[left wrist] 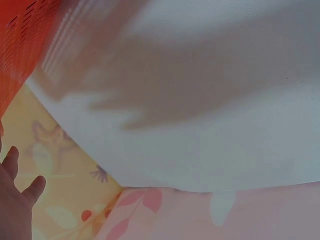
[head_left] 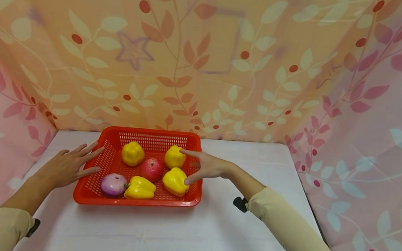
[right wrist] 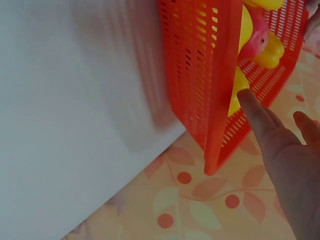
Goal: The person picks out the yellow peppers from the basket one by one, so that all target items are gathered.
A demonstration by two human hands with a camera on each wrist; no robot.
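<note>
A red plastic basket (head_left: pixel 136 204) with slotted walls stands on the white table. Inside lie several yellow bell peppers (head_left: pixel 139 188), a red pomegranate-like fruit (head_left: pixel 152 170) and a round purple-and-white vegetable (head_left: pixel 113 185). My left hand (head_left: pixel 66 167) is at the basket's left rim, fingers spread; whether it touches the rim I cannot tell. Over the right rim is my right hand (head_left: pixel 208 167), with thumb and fingers stretched apart near two of the peppers. In the right wrist view the right hand (right wrist: pixel 285 155) holds nothing. Only part of the left hand (left wrist: pixel 15 195) shows in the left wrist view.
A white cloth covers the table (head_left: pixel 242 225), which extends to the right and front of the basket. Patterned curtains (head_left: pixel 206 62) with leaves hang behind and on both sides. The basket's back rim is close to the rear curtain.
</note>
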